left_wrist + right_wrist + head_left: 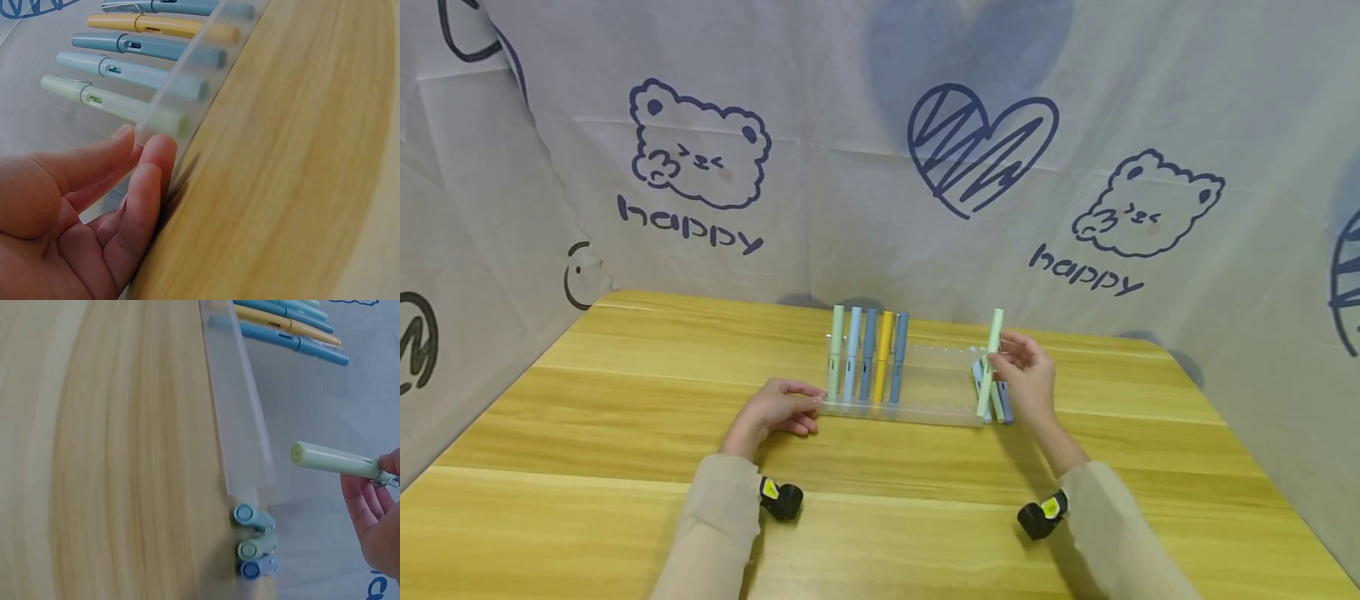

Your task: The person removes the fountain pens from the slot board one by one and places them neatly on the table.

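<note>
A clear pen stand [943, 416] stands on the table with several pens upright at its left part: a pale green pen [94, 100], light blue, blue, a yellow pen [883, 358] and another blue one. My left hand [782, 407] pinches the stand's left front corner between thumb and fingers. My right hand [1028, 375] holds a light green pen [334, 460] near its clip, raised and nearly upright at the stand's right end. Below it lie several more pens [253, 549], partly hidden by the hand in the head view.
The wooden table [880, 517] extends toward me on both sides of the stand. A white cloth [835, 167] printed with bears and hearts hangs behind it. A small black camera sits on each wrist.
</note>
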Tool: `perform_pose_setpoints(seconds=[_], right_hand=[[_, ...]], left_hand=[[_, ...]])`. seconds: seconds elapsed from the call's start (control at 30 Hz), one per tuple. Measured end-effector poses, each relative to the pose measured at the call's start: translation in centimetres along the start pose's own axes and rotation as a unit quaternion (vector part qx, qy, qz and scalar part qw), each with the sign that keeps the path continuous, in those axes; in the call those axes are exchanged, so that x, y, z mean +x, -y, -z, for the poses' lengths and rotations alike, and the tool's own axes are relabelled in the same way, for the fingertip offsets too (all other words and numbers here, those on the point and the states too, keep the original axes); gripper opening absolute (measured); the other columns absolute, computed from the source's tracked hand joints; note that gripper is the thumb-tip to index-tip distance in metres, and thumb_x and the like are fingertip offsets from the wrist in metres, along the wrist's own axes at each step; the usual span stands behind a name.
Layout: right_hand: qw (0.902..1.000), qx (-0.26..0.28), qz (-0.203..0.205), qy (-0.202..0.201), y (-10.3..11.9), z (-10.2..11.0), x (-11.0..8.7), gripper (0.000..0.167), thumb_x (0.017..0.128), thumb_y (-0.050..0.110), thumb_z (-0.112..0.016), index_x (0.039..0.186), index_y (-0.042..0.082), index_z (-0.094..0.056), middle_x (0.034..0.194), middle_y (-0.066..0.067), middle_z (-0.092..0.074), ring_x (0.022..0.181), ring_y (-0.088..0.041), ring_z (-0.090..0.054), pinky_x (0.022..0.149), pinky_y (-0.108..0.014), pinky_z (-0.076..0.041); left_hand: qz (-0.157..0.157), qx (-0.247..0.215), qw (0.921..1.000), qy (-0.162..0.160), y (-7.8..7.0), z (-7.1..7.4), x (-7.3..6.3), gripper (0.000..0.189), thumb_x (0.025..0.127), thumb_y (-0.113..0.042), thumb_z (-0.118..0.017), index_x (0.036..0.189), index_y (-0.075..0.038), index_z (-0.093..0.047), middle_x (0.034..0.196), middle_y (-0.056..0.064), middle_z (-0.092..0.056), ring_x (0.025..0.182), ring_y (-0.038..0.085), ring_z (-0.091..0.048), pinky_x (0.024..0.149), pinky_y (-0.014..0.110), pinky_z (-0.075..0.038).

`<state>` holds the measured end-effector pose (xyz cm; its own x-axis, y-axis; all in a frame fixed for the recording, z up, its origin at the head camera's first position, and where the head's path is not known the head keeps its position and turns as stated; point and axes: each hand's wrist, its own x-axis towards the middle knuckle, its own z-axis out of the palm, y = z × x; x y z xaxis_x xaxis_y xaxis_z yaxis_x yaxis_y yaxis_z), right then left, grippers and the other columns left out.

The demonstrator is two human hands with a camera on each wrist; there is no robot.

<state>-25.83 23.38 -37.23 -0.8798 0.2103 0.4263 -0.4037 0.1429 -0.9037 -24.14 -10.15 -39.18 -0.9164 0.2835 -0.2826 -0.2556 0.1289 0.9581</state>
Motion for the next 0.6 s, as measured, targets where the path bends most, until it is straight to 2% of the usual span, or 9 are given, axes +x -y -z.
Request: perform_pose_setpoints(seconds=[0.1, 0.17, 0.27, 0.3, 0.4, 0.47, 0.5, 0.53, 0.6], right_hand=[[0.9999, 0.007, 0.012, 0.009, -2.8, 1.3, 1.1, 0.029, 0.076, -0.002, -0.067, 0.105, 0.0, -0.059, 0.091, -0.01, -0.062, 0.071, -0.01, -0.06, 0.054, -0.022, -0.053], [0.9999, -0.009, 0.012, 0.009, -4.8, 2.0, 1.9, 0.029, 0.076, 0.001, -0.069, 0.105, 0.002, -0.06, 0.092, -0.009, -0.062, 0.071, -0.012, -0.06, 0.053, -0.024, -0.053], [0.9997, -0.02, 0.01, -0.006, -8.2, 3.1, 3.4, 0.029, 0.074, 0.003, -0.072, 0.102, 0.005, -0.063, 0.091, -0.007, -0.064, 0.071, -0.014, -0.061, 0.051, -0.026, -0.053], [0.9991, -0.04, -0.004, -0.012, -7.3, 2.9, 3.2, 0.029, 0.075, 0.003, -0.071, 0.103, 0.002, -0.062, 0.093, -0.009, -0.063, 0.071, -0.012, -0.061, 0.052, -0.026, -0.053], [0.9983, -0.052, -0.011, -0.024, -7.6, 3.2, 3.4, 0.024, 0.074, 0.002, -0.071, 0.098, 0.004, -0.064, 0.089, -0.006, -0.064, 0.07, -0.011, -0.061, 0.051, -0.026, -0.053], [0.9985, -0.044, -0.024, -0.022, -7.1, 3.4, 3.4, 0.023, 0.074, 0.001, -0.071, 0.096, 0.003, -0.064, 0.087, -0.005, -0.065, 0.069, -0.008, -0.061, 0.05, -0.024, -0.053], [0.9989, -0.031, -0.034, -0.011, -5.9, 3.3, 2.9, 0.021, 0.075, -0.001, -0.069, 0.095, 0.003, -0.064, 0.086, -0.005, -0.065, 0.07, -0.008, -0.061, 0.05, -0.025, -0.053], [0.999, -0.027, -0.034, -0.011, -6.5, 3.7, 3.2, 0.021, 0.074, 0.0, -0.07, 0.094, 0.004, -0.065, 0.084, -0.002, -0.065, 0.07, -0.009, -0.061, 0.05, -0.025, -0.053], [0.9978, -0.034, -0.056, -0.012, -5.2, 3.7, 2.9, 0.022, 0.074, -0.003, -0.069, 0.095, 0.0, -0.064, 0.084, -0.004, -0.065, 0.069, -0.009, -0.061, 0.05, -0.024, -0.053]], left_hand=[[0.0, 0.0, 1.0, 0.001, 0.1, 0.0, 0.0, 0.033, 0.091, -0.004, -0.05, 0.118, 0.013, -0.048, 0.069, 0.008, -0.057, 0.052, 0.01, -0.058, 0.05, 0.022, -0.051], [-0.001, 0.0, 1.0, 0.002, 0.1, 0.1, 0.1, 0.033, 0.091, -0.004, -0.05, 0.118, 0.013, -0.048, 0.069, 0.008, -0.057, 0.052, 0.01, -0.058, 0.05, 0.022, -0.051], [-0.002, -0.002, 1.0, 0.002, 0.1, 0.1, 0.1, 0.032, 0.091, -0.004, -0.051, 0.118, 0.014, -0.048, 0.069, 0.008, -0.057, 0.052, 0.01, -0.058, 0.05, 0.021, -0.051], [-0.002, -0.003, 1.0, 0.001, 0.1, 0.1, 0.1, 0.032, 0.091, -0.004, -0.05, 0.118, 0.014, -0.048, 0.068, 0.008, -0.057, 0.052, 0.01, -0.058, 0.05, 0.021, -0.051], [-0.001, -0.003, 1.0, 0.0, 0.1, 0.1, 0.1, 0.032, 0.091, -0.004, -0.05, 0.117, 0.014, -0.048, 0.068, 0.008, -0.057, 0.051, 0.01, -0.058, 0.05, 0.021, -0.051], [-0.001, -0.003, 1.0, 0.001, 0.0, 0.0, 0.0, 0.032, 0.091, -0.004, -0.05, 0.118, 0.014, -0.048, 0.069, 0.008, -0.056, 0.052, 0.01, -0.058, 0.05, 0.021, -0.051], [0.0, -0.003, 1.0, 0.001, 0.0, 0.0, 0.0, 0.032, 0.091, -0.004, -0.051, 0.118, 0.014, -0.048, 0.069, 0.008, -0.056, 0.052, 0.01, -0.058, 0.05, 0.021, -0.051], [0.0, -0.003, 1.0, 0.001, 0.0, 0.0, 0.0, 0.032, 0.09, -0.004, -0.051, 0.118, 0.014, -0.048, 0.069, 0.008, -0.056, 0.052, 0.01, -0.058, 0.05, 0.021, -0.051], [0.001, -0.003, 1.0, 0.001, 0.0, 0.0, 0.0, 0.033, 0.09, -0.004, -0.051, 0.118, 0.013, -0.048, 0.07, 0.008, -0.056, 0.052, 0.01, -0.058, 0.05, 0.021, -0.051]])
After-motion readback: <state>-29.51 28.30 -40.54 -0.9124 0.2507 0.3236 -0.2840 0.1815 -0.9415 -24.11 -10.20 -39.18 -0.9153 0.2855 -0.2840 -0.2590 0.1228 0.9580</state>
